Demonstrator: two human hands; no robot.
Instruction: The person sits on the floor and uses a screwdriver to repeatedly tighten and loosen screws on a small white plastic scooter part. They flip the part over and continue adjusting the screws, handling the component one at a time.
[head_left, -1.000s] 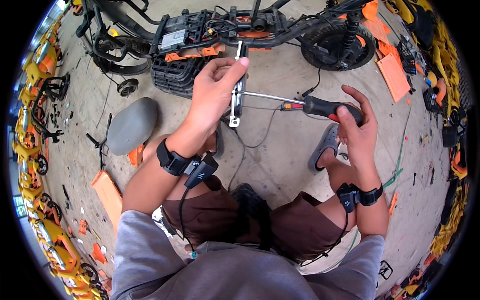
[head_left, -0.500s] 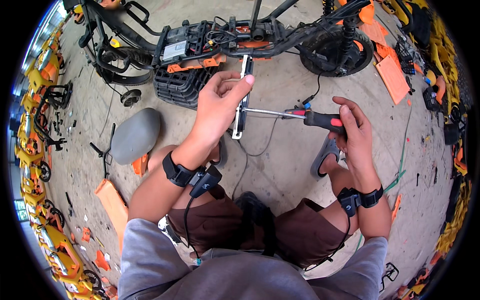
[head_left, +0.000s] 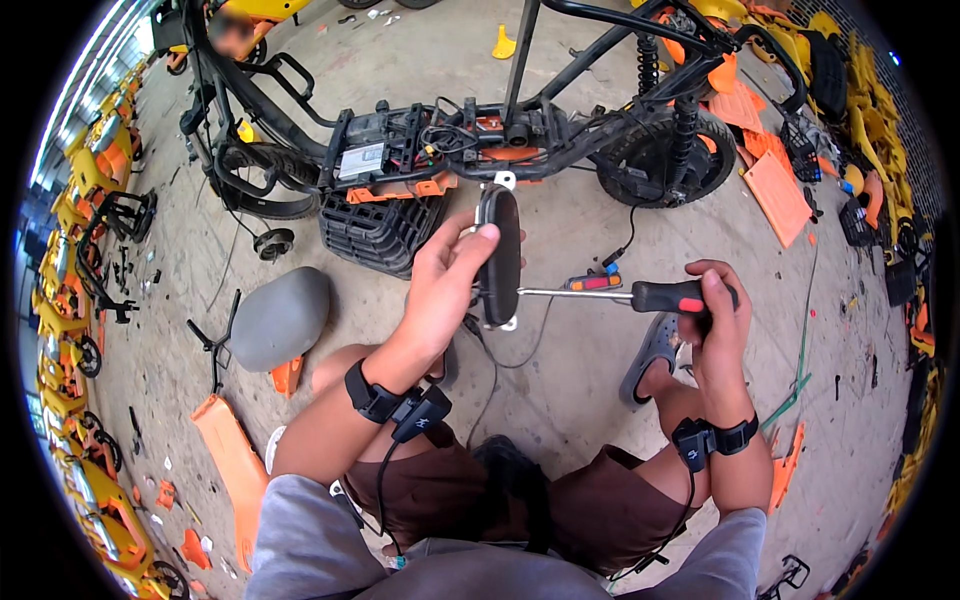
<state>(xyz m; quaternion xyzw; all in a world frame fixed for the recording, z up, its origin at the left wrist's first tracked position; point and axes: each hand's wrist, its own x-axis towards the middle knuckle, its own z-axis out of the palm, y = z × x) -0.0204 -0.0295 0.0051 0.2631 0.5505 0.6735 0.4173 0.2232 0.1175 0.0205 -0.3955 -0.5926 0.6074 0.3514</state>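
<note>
My left hand (head_left: 440, 275) grips a flat, dark, oval panel (head_left: 505, 260) with a pale rim and white tabs at both ends. The thumb lies along its left edge, and the dark face shows partly. My right hand (head_left: 722, 320) is closed around a screwdriver (head_left: 665, 296) with a black and red handle. Its metal shaft points left, and the tip comes up to the panel's right edge; I cannot tell whether they touch. Beyond both hands stands a stripped black motorbike frame (head_left: 560, 160) with exposed wiring.
A black crate (head_left: 375, 235) lies against the frame. On the floor at left are a grey seat (head_left: 280, 318) and an orange panel (head_left: 232, 470). A red and grey tool (head_left: 594, 283) lies beyond the screwdriver. Yellow vehicles line the left side, and orange parts (head_left: 775, 200) lie at right.
The panel has turned from nearly edge-on, so its dark face now shows more. The screwdriver is still held with its tip at the panel. The view has tilted up, showing more of the frame.
</note>
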